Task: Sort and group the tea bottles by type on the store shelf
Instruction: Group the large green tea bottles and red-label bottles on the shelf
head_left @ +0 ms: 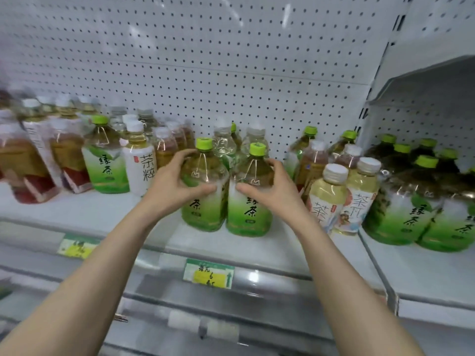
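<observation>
At centre frame two upright green tea bottles stand touching on the shelf (257, 242), the left hand (177, 186) wrapped around the left bottle (204, 201) and the right hand (270, 191) around the right bottle (250, 209), matching green bottles (411, 214) grouped at right.

At 12 o'clock, the pegboard back panel (205, 60) is white with a regular grid of dark dots. At centre, 2 green tea bottles (203, 191) carry lime-green caps, amber liquid, and labels fading white to green with black characters. At 9 o'clock, the red-labelled bottles (28, 160) hold brownish tea under white caps. At 3 o'clock, the pale yellow bottles (331, 196) have white caps and white labels with an orange touch. At 6 o'clock, the price tag (209, 273) is green and yellow.
</observation>
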`<state>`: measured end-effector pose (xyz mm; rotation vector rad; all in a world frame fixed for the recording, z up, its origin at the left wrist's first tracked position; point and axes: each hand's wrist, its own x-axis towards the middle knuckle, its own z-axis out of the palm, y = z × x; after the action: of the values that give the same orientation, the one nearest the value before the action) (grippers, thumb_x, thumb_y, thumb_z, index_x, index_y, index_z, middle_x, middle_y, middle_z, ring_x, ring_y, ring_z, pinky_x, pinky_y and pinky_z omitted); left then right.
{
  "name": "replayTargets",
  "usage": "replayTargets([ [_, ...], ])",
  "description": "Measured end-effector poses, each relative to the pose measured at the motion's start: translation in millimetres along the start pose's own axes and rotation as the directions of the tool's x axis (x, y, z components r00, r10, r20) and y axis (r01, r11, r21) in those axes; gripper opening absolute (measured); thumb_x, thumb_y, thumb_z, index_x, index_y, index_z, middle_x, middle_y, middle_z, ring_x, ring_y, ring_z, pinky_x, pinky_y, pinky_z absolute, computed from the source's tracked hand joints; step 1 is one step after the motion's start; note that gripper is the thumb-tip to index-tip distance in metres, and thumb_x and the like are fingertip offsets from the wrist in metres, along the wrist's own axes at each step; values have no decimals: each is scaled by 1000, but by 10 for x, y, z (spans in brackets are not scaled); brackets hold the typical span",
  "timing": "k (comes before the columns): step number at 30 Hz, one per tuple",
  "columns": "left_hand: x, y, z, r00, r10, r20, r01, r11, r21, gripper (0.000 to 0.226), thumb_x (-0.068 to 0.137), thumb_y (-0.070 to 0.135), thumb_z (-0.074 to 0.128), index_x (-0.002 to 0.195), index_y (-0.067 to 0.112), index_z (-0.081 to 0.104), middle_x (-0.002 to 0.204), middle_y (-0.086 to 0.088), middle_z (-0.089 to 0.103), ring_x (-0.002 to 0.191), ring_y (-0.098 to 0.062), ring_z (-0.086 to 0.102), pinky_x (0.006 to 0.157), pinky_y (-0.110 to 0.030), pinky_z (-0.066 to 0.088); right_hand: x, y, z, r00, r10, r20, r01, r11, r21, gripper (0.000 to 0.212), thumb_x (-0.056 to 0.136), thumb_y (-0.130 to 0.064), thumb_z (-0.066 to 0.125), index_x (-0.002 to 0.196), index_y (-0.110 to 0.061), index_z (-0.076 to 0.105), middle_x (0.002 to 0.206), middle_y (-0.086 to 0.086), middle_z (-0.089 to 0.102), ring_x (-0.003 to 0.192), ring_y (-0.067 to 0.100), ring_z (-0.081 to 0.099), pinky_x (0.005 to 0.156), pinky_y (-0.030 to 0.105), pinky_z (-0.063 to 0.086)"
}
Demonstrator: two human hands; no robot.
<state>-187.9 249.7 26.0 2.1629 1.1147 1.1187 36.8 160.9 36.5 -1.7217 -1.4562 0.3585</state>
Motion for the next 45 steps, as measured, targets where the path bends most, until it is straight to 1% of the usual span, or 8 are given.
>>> replayTargets([
  [8,85,-105,-87,985,3,170,26,985,-168,104,48,55,84,139,39,37,137,11,48,128,-18,50,107,-45,43,-103,22,185,988,30,-150,-21,998,65,101,63,-64,81,147,-39,31,154,-4,40,134,19,43,100,34,34],
  [17,-329,306,0,981,71,-179,-105,976,-189,79,42,61,80,113,64,47,109,35,50,107,-2,54,85,-16,40,-615,104,-229,961,-64,-268,102,986,130,88,58,-68,80,134,-53,37,126,-35,43,117,-4,41,93,20,35],
  [22,-556,894,129,966,137,-220,-187,956,-228,80,41,57,81,114,60,48,107,41,47,95,31,48,77,2,39,-916,220,-814,954,-84,-289,141,973,183,84,54,-71,80,127,-61,40,120,-45,47,110,-24,43,87,8,31],
  [27,-724,1442,461,979,136,-149,-170,955,-242,78,37,65,80,107,69,46,113,34,52,112,7,55,90,-20,45,-1163,508,-1469,949,-82,-303,136,977,164,93,47,-79,79,130,-55,44,142,-20,51,130,5,47,108,37,40],
  [30,-770,1694,748,979,177,-105,-197,951,-239,78,38,67,78,109,65,48,99,49,52,104,29,45,88,-19,42,-1278,751,-1833,942,-66,-330,114,985,129,95,46,-79,79,130,-53,45,140,-16,54,129,9,49,107,47,44],
  [34,-809,1991,1142,984,170,-60,-180,942,-285,79,37,66,79,109,61,49,99,47,53,102,29,47,86,-11,45,-1392,1108,-2262,924,-21,-382,69,991,111,99,42,-78,80,130,-48,48,134,-16,56,124,10,52,104,49,47],
  [40,-833,2335,1649,983,182,12,-168,927,-335,80,37,64,79,111,60,49,117,23,58,115,1,55,100,-39,49,-1431,1682,-2817,897,29,-442,5,997,75,99,39,-73,84,128,-42,52,125,-16,61,116,8,57,100,42,51],
  [45,-772,2436,1995,988,154,31,-133,927,-351,88,36,67,77,119,52,51,115,23,56,109,12,50,89,-21,45,-1358,2073,-3106,883,77,-463,-23,992,122,95,39,-68,87,124,-51,49,117,-28,57,114,6,57,98,41,51],
])
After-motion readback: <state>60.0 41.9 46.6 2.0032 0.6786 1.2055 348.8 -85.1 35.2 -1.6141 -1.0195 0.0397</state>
